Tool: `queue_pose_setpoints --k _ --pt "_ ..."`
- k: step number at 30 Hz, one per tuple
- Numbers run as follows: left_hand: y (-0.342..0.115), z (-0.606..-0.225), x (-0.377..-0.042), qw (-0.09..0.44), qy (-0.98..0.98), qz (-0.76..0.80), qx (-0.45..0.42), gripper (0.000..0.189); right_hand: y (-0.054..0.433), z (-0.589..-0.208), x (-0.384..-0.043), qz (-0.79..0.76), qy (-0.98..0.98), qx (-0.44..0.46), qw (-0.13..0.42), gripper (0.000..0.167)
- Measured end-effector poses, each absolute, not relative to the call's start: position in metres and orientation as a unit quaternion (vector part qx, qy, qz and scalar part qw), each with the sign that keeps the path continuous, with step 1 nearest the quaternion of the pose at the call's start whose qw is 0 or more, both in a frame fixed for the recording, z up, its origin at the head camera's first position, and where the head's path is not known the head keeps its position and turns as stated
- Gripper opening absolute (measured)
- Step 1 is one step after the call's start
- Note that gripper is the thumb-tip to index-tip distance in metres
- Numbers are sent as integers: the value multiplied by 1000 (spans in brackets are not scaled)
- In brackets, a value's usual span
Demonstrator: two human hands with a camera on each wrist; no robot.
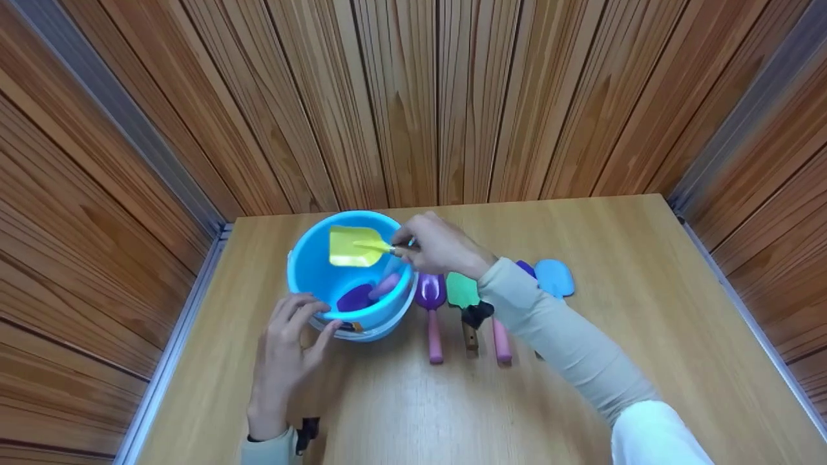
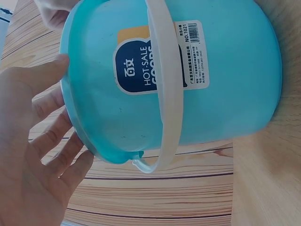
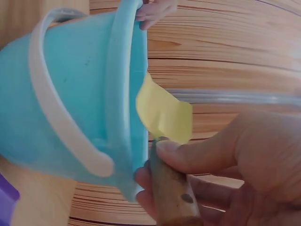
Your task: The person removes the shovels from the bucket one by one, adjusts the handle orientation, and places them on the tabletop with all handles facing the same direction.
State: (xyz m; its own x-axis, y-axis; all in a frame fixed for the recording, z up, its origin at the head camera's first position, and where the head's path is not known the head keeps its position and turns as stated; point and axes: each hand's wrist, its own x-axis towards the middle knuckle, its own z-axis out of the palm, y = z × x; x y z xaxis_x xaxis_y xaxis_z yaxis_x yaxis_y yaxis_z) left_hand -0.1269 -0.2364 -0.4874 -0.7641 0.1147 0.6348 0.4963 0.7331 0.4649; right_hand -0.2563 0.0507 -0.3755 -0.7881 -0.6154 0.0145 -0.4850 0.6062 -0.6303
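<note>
My right hand (image 1: 436, 245) grips the wooden handle of a small toy shovel (image 1: 352, 248) with a yellow blade. Its blade hangs over the mouth of a blue plastic bucket (image 1: 303, 265); in the right wrist view the thumb presses along the handle (image 3: 174, 193). Fingers of my left hand (image 1: 284, 349) are spread and touch the bucket's near left rim, as the left wrist view (image 2: 44, 141) also shows. Inside the bucket lie a purple scoop (image 1: 355, 298) and a lighter purple piece (image 1: 386, 286). A white carrying handle (image 2: 170, 89) hangs down the bucket's side.
Right of the bucket lie a purple trowel (image 1: 431, 294) with a pink handle, a green shovel (image 1: 462, 290), another pink handle (image 1: 502, 342) and a blue shovel (image 1: 554, 278). My right forearm partly covers them. Wood-panelled walls (image 1: 413, 110) enclose the table (image 1: 400, 420) at back and sides.
</note>
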Motion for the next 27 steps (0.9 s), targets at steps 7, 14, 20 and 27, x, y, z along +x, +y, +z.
queue_pose_setpoints --k 7,14,20,27 --pt "-237 -486 -127 297 -882 -322 -176 31 83 -389 -251 -393 871 -277 99 25" --pt "-241 -485 -126 305 -877 -326 -177 31 112 -397 -247 -434 864 -237 100 27" --pt "-243 -485 -124 294 -885 -326 -154 30 137 -409 -250 -456 859 -208 108 29" --pt "-242 -486 -128 308 -877 -322 -181 31 172 -422 -249 -510 835 -168 121 36"
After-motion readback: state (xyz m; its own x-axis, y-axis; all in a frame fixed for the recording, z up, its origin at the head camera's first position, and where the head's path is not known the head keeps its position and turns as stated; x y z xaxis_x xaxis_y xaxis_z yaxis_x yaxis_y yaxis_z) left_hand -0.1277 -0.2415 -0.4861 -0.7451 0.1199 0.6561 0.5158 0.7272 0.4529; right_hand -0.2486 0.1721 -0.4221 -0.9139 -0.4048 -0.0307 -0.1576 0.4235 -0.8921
